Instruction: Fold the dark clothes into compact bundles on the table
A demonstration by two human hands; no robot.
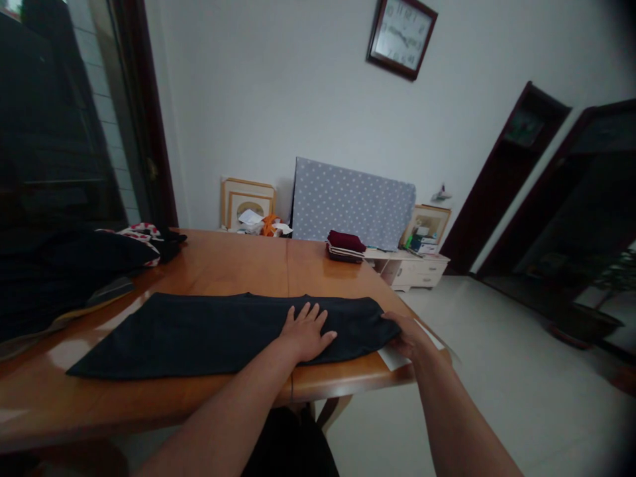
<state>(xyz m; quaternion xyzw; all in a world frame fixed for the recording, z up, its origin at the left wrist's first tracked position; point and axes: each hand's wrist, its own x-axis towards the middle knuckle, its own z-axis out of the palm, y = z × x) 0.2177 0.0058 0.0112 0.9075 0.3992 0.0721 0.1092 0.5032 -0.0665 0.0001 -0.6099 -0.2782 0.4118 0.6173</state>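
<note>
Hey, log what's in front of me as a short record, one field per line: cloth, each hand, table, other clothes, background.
Cloth: dark garment, lying lengthwise along the near side of the table
Left hand: palm down on the garment, fingers spread
Right hand: gripping the garment's right end
Table: wooden table, glossy top
Other clothes: folded stack toward the far edge, maroon on top; loose pile at left
Background: wall clock; dotted grey cloth behind the stack
</note>
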